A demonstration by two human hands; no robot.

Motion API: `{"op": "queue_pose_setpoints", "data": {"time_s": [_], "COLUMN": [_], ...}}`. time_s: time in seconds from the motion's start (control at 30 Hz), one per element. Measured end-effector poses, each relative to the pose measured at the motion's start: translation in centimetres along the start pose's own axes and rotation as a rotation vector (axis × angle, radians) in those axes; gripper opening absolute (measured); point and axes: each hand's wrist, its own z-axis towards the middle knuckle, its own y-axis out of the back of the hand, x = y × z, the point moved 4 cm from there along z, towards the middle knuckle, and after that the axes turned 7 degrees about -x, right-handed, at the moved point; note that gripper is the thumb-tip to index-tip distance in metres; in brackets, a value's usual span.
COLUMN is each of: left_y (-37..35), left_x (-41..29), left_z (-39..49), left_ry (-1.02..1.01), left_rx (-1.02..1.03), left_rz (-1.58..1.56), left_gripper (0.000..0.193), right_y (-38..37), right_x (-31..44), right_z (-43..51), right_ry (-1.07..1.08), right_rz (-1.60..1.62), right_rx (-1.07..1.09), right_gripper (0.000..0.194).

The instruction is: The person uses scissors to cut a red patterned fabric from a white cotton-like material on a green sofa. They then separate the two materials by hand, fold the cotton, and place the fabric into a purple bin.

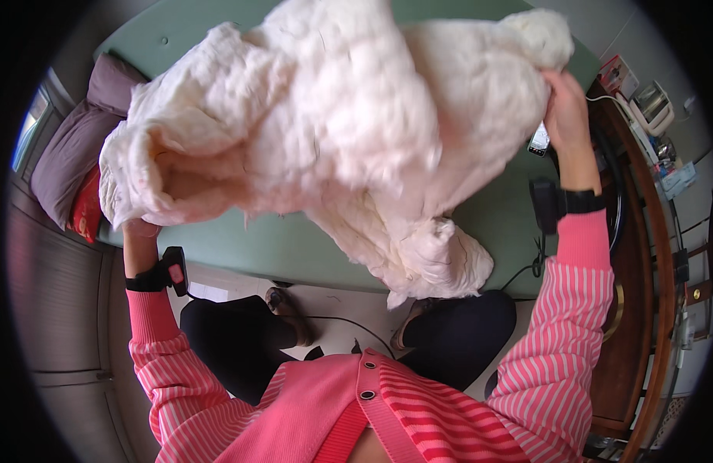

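A bulky sheet of white cotton batting [345,110] spreads in loose folds before me, lifted partly above a green mattress [263,246]. My right hand [566,107] grips its right edge, thumb side toward the batting. At the lower left corner, my left hand [141,228] is mostly hidden under the batting, which is bunched around it. A lower flap of the batting [426,254] hangs down over the mattress's near edge, close to my knees. Black devices are strapped to both wrists.
Mauve pillows [72,156] and a red cloth item [87,205] lie at the left end of the mattress. A lit phone [540,140] is beside my right hand. Dark wooden furniture [628,347] with cables and small items stands at right. A cable [350,322] crosses the floor.
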Motion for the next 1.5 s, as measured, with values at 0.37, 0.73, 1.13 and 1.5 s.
{"op": "queue_pose_setpoints", "data": {"time_s": [0.37,0.73,1.13,1.5], "left_y": [-0.4,-4.2,-1.9,-3.0], "left_x": [4.9,5.1,0.7,2.8], "left_z": [-3.1,-2.9,-1.8,-3.3], "left_ry": [0.237,0.213,-0.082,-0.215], "left_rx": [-0.225,-0.099,-0.304,-0.378], "left_rz": [0.083,0.012,-0.471,-0.318], "left_gripper": [0.044,0.042,0.036,0.047], "right_y": [0.3,-13.4,-25.4,-21.1], "right_x": [-11.9,-14.5,-8.8,-25.4], "right_z": [-10.5,-11.2,5.3,-6.2], "right_ry": [-0.711,-0.772,-0.263,-0.923], "right_rz": [0.112,-0.284,0.169,-0.018], "right_rx": [0.025,0.688,0.368,0.27], "right_gripper": [0.041,0.018,0.03,0.031]}}
